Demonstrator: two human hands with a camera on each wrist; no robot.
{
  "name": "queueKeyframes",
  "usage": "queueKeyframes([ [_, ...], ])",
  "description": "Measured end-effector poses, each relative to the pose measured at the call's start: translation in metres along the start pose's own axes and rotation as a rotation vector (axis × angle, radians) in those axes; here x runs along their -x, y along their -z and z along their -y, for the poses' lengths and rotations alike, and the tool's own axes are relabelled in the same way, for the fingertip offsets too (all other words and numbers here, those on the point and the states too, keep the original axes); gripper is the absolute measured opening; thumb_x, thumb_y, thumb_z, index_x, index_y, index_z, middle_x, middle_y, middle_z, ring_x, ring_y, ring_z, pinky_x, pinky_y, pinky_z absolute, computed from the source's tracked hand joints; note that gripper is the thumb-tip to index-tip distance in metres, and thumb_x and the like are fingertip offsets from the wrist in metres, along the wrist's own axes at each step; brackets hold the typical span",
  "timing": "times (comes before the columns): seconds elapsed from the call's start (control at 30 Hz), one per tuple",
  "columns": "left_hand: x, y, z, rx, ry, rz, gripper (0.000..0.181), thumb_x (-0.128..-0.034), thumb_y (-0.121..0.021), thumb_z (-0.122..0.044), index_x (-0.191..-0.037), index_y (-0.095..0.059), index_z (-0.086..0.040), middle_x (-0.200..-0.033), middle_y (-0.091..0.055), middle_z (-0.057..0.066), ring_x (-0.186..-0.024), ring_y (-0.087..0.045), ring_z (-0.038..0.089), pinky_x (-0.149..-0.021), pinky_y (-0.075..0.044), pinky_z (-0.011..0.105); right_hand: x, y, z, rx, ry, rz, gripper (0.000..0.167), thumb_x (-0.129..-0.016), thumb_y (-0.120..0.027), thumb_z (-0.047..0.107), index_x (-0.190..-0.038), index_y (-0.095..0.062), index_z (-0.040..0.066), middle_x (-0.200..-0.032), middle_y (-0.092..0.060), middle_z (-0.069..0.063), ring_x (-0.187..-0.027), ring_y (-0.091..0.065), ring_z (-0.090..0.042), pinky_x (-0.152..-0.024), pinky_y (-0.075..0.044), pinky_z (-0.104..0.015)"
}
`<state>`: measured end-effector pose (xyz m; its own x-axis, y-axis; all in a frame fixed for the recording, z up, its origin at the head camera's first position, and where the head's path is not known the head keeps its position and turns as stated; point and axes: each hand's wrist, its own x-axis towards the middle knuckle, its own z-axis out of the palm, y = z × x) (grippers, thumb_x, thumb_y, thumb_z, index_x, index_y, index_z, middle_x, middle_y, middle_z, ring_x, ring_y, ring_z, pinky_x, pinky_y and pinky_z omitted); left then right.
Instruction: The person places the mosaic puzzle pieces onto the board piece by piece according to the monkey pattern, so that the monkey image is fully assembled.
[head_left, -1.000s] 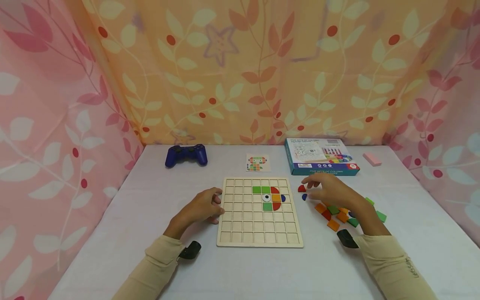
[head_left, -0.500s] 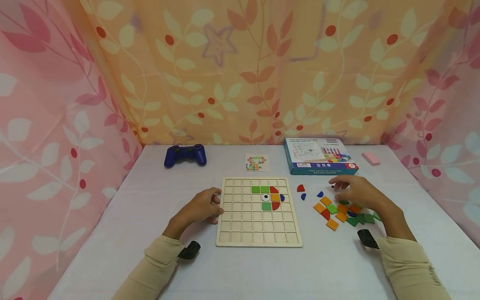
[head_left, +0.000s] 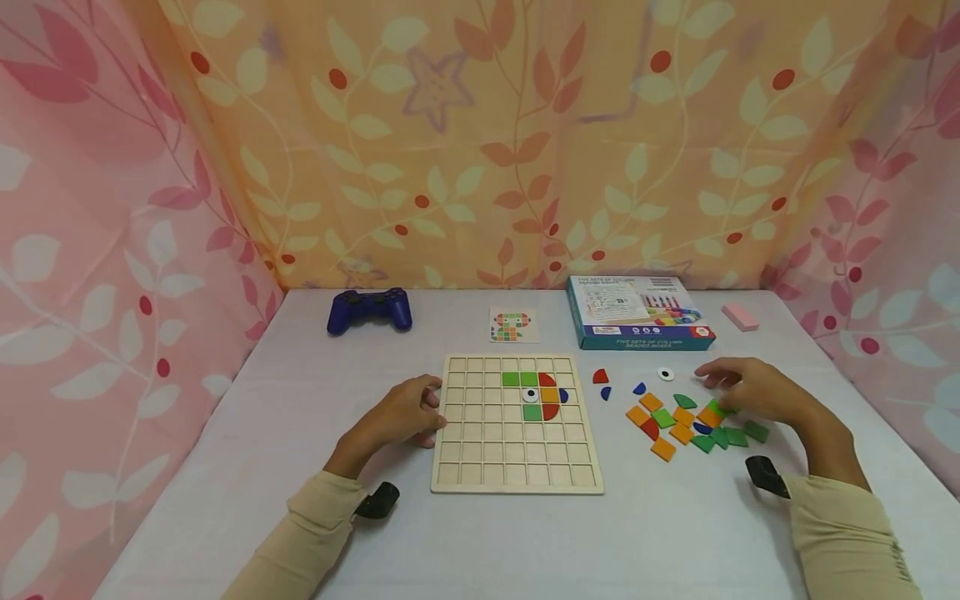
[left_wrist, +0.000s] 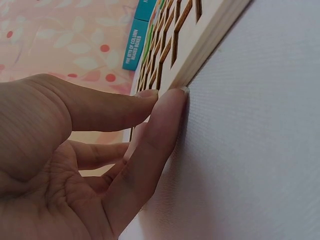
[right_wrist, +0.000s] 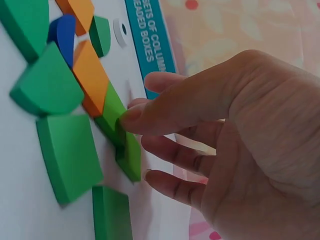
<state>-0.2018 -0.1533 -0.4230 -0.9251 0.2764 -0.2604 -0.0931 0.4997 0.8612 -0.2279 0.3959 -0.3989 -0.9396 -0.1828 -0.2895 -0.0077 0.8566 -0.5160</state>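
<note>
Head view, and below the frame's centre sits the square pale wooden grid board (head_left: 517,489), flat on the white cloth-covered surface (head_left: 517,546). Left hand (head_left: 401,412) is in at its left rim, thumb and fingers bent, grip clamped on that edge; the left wrist view has the fingertips right against the wood.

Toward the board's upper right, a tidy cluster: three green square tiles (head_left: 511,379), two red quarter-round tiles (head_left: 551,412), an orange square tile (head_left: 550,395), a white round eye tile (head_left: 530,395), and a blue rounded tile (head_left: 564,396) at the row's right end.

Across to the right of the frame, the right hand (head_left: 765,390) hangs over the loose pieces, its grip apart, index tip well clear of the thumb. Right wrist view: thumb across a bright lime-green flat tile (right_wrist: 111,106) lying beside an orange one; whether they touch, I cannot tell. Just left of those fingers in the head view, a loose white eye disc (head_left: 665,374); further left, near the board, a loose red quarter-round (head_left: 601,377).

Above the board, a small picture card (head_left: 513,325); right of it, a blue-and-white cardboard box (head_left: 641,313) and a pink block (head_left: 740,317); over on the left, a dark blue game controller (head_left: 370,311).
</note>
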Motion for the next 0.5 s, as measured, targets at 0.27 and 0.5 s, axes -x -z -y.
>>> queueKeyframes([
  [0.27, 0.002, 0.001, -0.001, -0.008, -0.002, 0.004, 0.068, -0.0917, -0.075, 0.004, -0.153, -0.045, 0.005, -0.12, -0.056, 0.016, -0.092, -0.061, 0.023, -0.067, -0.067, 0.034, 0.007, 0.005, -0.014, -0.014, 0.004, -0.004, 0.066, -0.076, -0.075, 0.001, -0.141, -0.062, -0.003, -0.127, -0.067, -0.022, -0.117, -0.058, -0.042, -0.095, -0.062, -0.053],
  [0.5, 0.003, 0.001, -0.002, -0.023, -0.005, 0.008, 0.068, -0.0923, -0.074, 0.003, -0.153, -0.045, 0.005, -0.12, -0.056, 0.016, -0.091, -0.061, 0.022, -0.068, -0.067, 0.033, 0.009, 0.008, -0.019, -0.045, -0.023, -0.011, 0.064, -0.08, -0.079, 0.005, -0.141, -0.061, -0.005, -0.121, -0.068, -0.02, -0.112, -0.061, -0.036, -0.089, -0.065, -0.043],
])
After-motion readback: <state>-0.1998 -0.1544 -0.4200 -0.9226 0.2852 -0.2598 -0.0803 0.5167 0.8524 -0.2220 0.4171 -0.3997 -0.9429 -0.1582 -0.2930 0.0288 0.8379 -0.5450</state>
